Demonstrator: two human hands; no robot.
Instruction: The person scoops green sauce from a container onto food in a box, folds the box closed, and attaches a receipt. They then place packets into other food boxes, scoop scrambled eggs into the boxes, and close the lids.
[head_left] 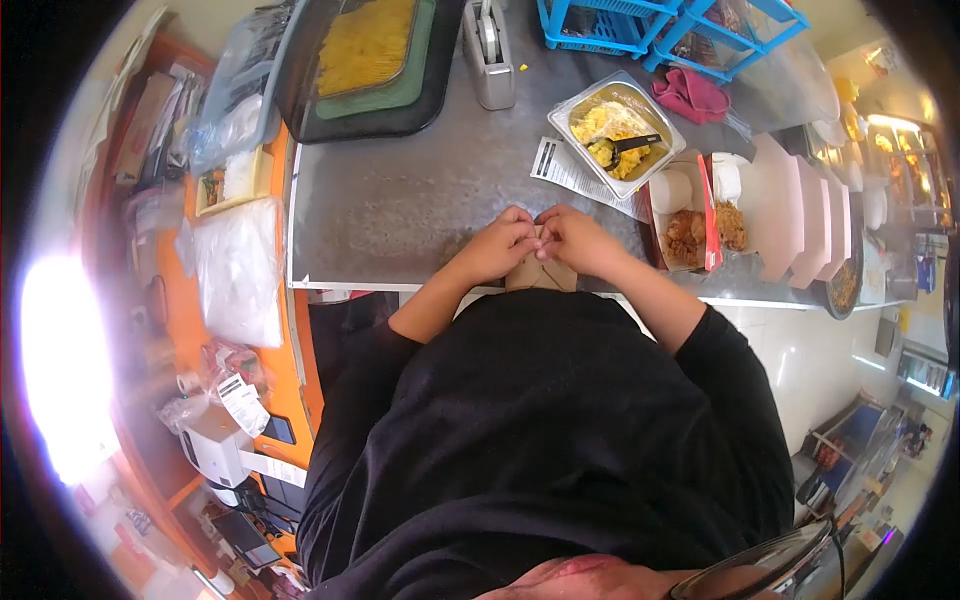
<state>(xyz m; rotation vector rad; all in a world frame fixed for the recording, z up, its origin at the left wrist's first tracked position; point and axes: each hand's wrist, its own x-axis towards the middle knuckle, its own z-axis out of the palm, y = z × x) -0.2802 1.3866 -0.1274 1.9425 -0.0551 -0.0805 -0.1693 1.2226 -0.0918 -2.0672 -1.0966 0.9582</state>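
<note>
Far left: a white label printer (213,446) sits on an orange side counter (283,350), with a heap of clear plastic bags (238,270) above it in the frame.
Upper left: a dark tray (372,118) of yellow food lies at the far edge of the steel desk (400,210).
Top centre: a grey tape dispenser (488,55) stands upright on the desk, just right of the tray.
Left hand (498,246): fingers curled narrow and pinched on the top flap of a brown carton (541,274), knuckles touching the other hand.
Brown carton: centre of frame, at the near edge of the desk against the person's black top, mostly hidden by the hands.
Right hand (576,240): fingers also drawn in tight on the carton's top, thumb meeting the left hand.
Right of centre: a printed slip (566,170) lies flat beside a metal pan (618,130) of yellow food with a black utensil in it.
Top right: blue baskets (640,25) and a pink cloth (692,95).
Right: an open meal box (696,215) holds fried pieces and white rice, with a row of pale boxes (800,205) just beyond it.
</note>
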